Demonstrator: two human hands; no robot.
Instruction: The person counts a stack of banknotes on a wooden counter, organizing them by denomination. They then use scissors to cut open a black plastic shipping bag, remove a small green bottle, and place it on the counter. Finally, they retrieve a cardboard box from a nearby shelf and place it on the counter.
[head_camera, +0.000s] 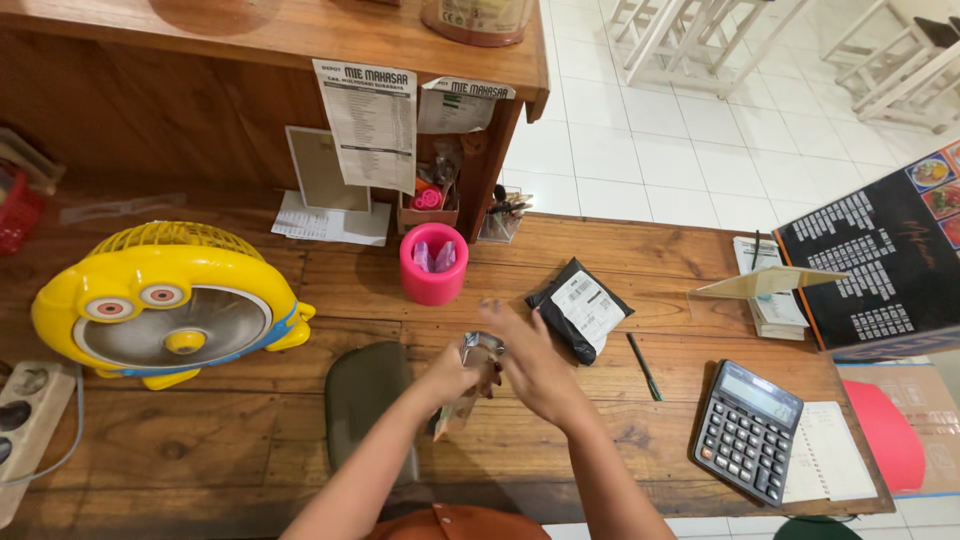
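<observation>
Both my hands meet over the middle of the wooden counter (620, 250). My left hand (452, 372) is closed around a small silvery packet (478, 352) with a brownish strip hanging below it. My right hand (532, 362) rests against the packet from the right, fingers partly spread and blurred. A black parcel with a white label (580, 308) lies just beyond my right hand. A dark green pouch (366, 398) lies flat beside my left forearm.
A yellow toy-like fan (165, 300) stands at the left, a pink cup (434, 263) behind my hands. A pen (644, 366), a calculator (748, 428) and a notepad (830, 452) lie at the right, near a black menu board (880, 265). A power strip (25, 415) sits far left.
</observation>
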